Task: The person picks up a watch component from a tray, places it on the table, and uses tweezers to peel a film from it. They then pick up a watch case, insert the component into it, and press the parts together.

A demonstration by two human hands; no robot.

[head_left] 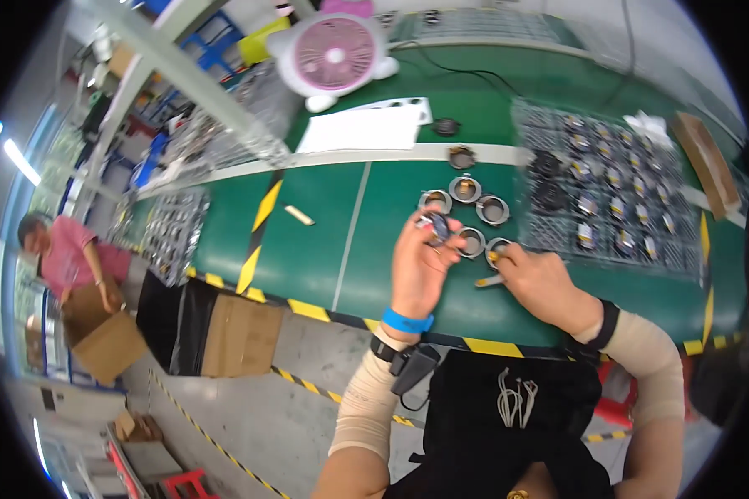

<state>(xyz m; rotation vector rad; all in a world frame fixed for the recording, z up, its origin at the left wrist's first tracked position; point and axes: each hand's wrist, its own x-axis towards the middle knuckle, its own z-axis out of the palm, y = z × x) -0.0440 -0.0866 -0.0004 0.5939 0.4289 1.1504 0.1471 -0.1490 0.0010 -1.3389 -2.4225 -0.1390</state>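
Note:
My left hand (419,264) is raised over the green bench and pinches a small dark, shiny round part (435,224) between thumb and fingers. To its right, my right hand (545,287) is closed round a short pale stick-like tool (489,282), whose end sticks out to the left. The fingertips of that hand are beside a silver metal ring part (497,249) on the bench and partly cover it; whether they touch it, I cannot tell. More round metal-rimmed parts (465,189) lie just beyond my hands, some with copper-coloured insides.
Clear plastic trays (549,224) with rows of small parts stand at right, beside a long cardboard box (707,162). A pink-and-white fan (333,54) and white sheets (362,129) are at the back. A pale-handled tool (298,214) lies left. Far left, a person (79,258) handles a carton.

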